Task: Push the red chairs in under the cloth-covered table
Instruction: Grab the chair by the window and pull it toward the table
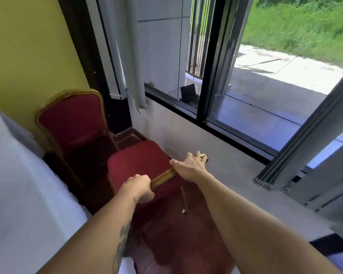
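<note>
Both hands on the near red padded chair [139, 163], gripping its gold metal top rail [163, 177].
My left hand [140, 187] is wrapped round the rail; my right hand [190, 165] lies half-spread over it; the stiff frame should slide toward the white-clothed worktop [18, 184].

No legible text anywhere.

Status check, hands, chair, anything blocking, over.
Left hand and right hand both gripping near chair's gold top rail. Chair not yet under white-clothed table. Second red chair close ahead.

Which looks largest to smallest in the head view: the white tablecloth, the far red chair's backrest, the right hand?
1. White tablecloth, though it is nearest the camera.
2. Far red chair's backrest.
3. Right hand, gripping the near chair's gold frame.
</note>
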The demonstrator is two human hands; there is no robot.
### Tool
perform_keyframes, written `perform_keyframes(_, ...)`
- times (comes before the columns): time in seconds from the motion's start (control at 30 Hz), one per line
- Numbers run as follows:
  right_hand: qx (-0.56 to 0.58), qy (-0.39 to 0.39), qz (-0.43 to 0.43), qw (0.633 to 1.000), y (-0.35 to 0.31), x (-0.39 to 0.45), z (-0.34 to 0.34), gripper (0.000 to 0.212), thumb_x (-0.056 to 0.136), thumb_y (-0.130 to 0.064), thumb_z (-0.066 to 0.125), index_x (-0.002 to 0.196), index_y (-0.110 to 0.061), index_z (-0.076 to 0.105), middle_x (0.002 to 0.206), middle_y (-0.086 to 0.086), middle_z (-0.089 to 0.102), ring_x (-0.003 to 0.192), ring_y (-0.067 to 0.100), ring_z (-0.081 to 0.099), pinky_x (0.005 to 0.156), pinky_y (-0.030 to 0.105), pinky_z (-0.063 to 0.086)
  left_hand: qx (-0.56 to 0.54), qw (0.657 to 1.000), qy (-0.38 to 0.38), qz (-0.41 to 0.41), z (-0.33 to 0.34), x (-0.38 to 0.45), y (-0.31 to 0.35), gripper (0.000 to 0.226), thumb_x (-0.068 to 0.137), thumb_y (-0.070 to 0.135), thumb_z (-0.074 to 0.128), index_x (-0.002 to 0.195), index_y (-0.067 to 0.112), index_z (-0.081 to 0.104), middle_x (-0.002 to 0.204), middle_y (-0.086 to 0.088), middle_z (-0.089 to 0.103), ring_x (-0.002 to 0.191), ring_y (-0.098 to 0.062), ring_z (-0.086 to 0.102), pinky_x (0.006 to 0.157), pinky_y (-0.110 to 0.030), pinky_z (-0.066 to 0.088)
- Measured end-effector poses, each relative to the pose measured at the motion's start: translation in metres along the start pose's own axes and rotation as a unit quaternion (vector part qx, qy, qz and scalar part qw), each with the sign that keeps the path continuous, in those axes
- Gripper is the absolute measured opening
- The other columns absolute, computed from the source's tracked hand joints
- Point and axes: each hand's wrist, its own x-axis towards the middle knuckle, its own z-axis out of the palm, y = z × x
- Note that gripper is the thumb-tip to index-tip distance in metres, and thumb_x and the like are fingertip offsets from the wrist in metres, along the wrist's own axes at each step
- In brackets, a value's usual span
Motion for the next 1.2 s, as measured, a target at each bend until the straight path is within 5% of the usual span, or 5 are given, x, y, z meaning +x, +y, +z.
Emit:
perform_keyframes(0.13,0.045,0.041,0.040,0.997,-0.007,0.007,0.012,0.077,0.090,-0.053,0.057,0.151,-0.009,0.039,0.173,0.021,0.000,0.159,0.041,-0.006,0.122,0.060,0.024,-0.010,1.000,0.020,-0.005,0.006,0.003,-0.008,0.037,0.083,0.023,0.058,0.118,0.016,0.068,0.118,-0.011,0.069,0.110,-0.033,0.067,0.090,-0.038,0.057)
perform_keyframes(0.27,0.289,0.046,0.191,0.937,-0.012,0.005,0.027,0.111,0.074,-0.035,0.068,0.162,-0.023,0.000,0.149,0.022,0.044,0.127,0.043,0.055,0.095,0.065,0.052,-0.054,0.998,-0.015,0.006,0.005,0.006,-0.016,0.043,0.077,0.026,0.053,0.117,0.017,0.068,0.114,-0.010,0.068,0.105,-0.034,0.067,0.085,-0.038,0.056)
perform_keyframes(0.47,0.514,-0.028,0.168,0.840,-0.008,0.016,0.037,0.065,0.076,-0.011,0.067,0.137,0.003,0.052,0.111,0.025,0.071,0.091,0.041,0.077,0.062,0.061,0.063,-0.103,0.993,-0.058,0.026,0.006,0.003,-0.027,0.039,0.074,0.021,0.049,0.108,0.019,0.068,0.109,-0.009,0.066,0.101,-0.032,0.066,0.092,-0.042,0.056)
perform_keyframes(0.73,0.519,0.010,0.169,0.838,-0.017,0.042,0.017,0.072,0.065,-0.005,0.059,0.135,-0.001,0.043,0.120,0.022,0.063,0.094,0.042,0.071,0.042,0.048,0.057,-0.072,0.996,-0.055,-0.009,-0.001,0.014,-0.007,0.019,0.078,0.015,0.054,0.090,0.026,0.064,0.091,-0.001,0.064,0.082,-0.023,0.064,0.073,-0.035,0.054)
perform_keyframes(1.2,0.378,-0.185,0.057,0.906,-0.030,0.115,-0.025,0.064,0.078,-0.010,0.068,0.138,0.001,0.049,0.096,0.017,0.067,0.092,0.038,0.073,0.085,0.059,0.062,-0.140,0.973,-0.064,-0.171,-0.005,0.009,0.077,0.033,0.085,0.023,0.058,0.116,0.015,0.061,0.118,-0.009,0.062,0.106,-0.029,0.065,0.084,-0.038,0.053)
